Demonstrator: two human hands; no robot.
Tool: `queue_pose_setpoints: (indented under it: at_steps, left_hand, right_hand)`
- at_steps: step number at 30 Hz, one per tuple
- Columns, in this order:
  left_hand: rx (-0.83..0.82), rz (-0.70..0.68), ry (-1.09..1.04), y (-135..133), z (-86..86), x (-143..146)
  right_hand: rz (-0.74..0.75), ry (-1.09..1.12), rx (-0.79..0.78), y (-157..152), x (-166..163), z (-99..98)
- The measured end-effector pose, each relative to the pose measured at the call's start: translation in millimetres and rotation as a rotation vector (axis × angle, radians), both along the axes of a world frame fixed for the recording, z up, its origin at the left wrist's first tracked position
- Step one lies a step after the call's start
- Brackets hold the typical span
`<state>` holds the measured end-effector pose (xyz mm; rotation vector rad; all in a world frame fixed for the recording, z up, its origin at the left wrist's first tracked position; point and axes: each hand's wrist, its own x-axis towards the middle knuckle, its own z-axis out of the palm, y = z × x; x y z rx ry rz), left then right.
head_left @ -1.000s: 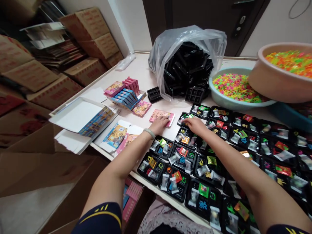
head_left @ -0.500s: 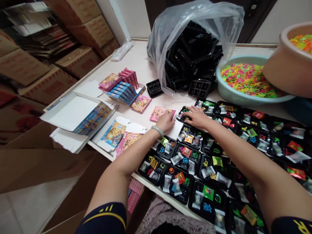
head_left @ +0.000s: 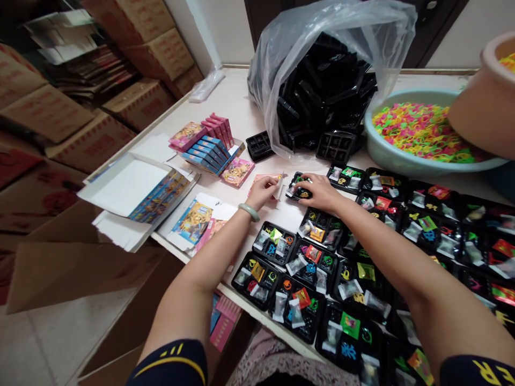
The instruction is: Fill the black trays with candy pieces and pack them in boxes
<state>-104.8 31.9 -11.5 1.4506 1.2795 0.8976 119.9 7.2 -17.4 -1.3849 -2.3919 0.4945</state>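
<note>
My left hand (head_left: 260, 194) is closed around a small pink printed box (head_left: 263, 178), partly hidden behind the fingers. The box's pale end flap (head_left: 280, 183) stands out on its right side. Just to the right, my right hand (head_left: 319, 193) grips a black compartment tray (head_left: 292, 191) holding small bright pieces and a wrapped item. The tray is a short gap from the box's end. Rows of filled black trays (head_left: 300, 316) lie below and to the right of my hands, with coloured packets, clear wrapped pieces and bright rings in their compartments.
A clear plastic bag (head_left: 263, 80) of black trays lies behind. At right, a pale blue basin (head_left: 402, 158) of colourful rings stands beside a pinkish tub (head_left: 475, 123). Pink and blue boxes (head_left: 207, 150) and flat cartons (head_left: 120, 182) sit left. Cardboard boxes (head_left: 148, 48) are stacked beyond the table.
My right hand has taken hold of the tray and shifted it slightly left, toward the box. My left hand has tightened on the box, whose end flap now stands out. The view has turned a little left.
</note>
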Motion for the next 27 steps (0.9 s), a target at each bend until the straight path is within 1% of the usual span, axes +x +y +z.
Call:
queue_pose_setpoints:
  at_steps: [4,6,8,11,14,16,19,22,24,27]
  left_hand:
    - [-0.091,-0.037,-0.088,0.5,11.9,-7.0]
    - [-0.118,-0.05,-0.111,-0.5,14.7,-8.1]
    - [-0.136,-0.057,-0.114,-0.8,14.7,-7.6]
    - [-0.154,-0.052,-0.093,1.8,10.4,-3.8]
    - [-0.166,-0.013,-0.056,6.9,3.9,1.9]
    - [-0.173,0.015,-0.03,10.1,0.4,5.1]
    - [-0.181,0.034,-0.011,13.4,-1.9,6.2]
    - [-0.184,0.034,-0.048,16.3,-0.7,1.4]
    - [-0.166,0.017,-0.084,17.7,1.6,-4.4]
    - [-0.15,-0.037,-0.138,17.7,5.6,-13.9]
  right_hand:
    - [0.167,0.074,0.025,-6.0,6.0,16.0]
    - [0.213,0.094,0.017,-5.1,5.3,18.4]
    - [0.219,0.108,0.0,-0.5,3.2,14.7]
    - [0.194,0.125,-0.028,11.4,1.0,1.3]
    - [0.179,0.109,-0.043,23.9,1.3,-12.8]
    - [0.171,0.085,-0.028,29.7,2.1,-18.4]
    - [0.191,0.067,0.012,33.3,2.1,-18.9]
    - [0.282,0.085,0.037,32.7,-0.6,-13.5]
    - [0.331,0.108,0.04,32.2,-3.5,-10.4]
    - [0.337,0.152,0.042,33.8,-8.0,-9.9]
